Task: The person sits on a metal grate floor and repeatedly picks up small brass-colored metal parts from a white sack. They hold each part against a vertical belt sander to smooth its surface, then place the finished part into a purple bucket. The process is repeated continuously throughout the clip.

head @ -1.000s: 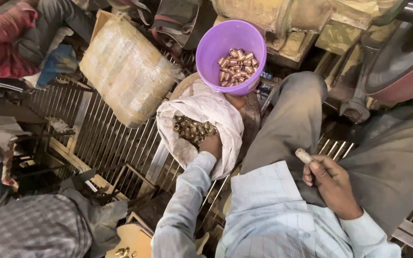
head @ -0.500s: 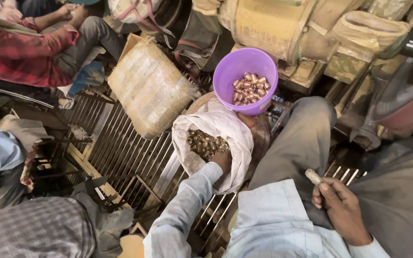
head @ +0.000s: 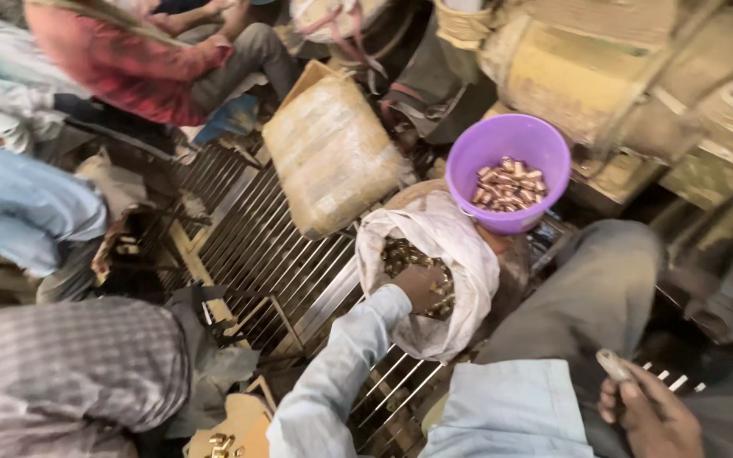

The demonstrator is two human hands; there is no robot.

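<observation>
Reaching into a crumpled white woven sack (head: 451,254), the left hand (head: 422,287) lies curled among small brass cylinders (head: 400,253), though its grip cannot be made out. The right hand (head: 648,413) is closed around a short pale rod (head: 613,365). Just beyond the sack, a smooth round purple plastic tub (head: 477,153) holds more coppery pieces above a ridged metal grating (head: 256,246).

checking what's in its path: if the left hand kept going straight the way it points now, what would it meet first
The left hand is already inside the white sack, so it would likely press first into the small brass-coloured metal pieces there. Beyond them lies the sack's far wall; depth is unclear.
</observation>
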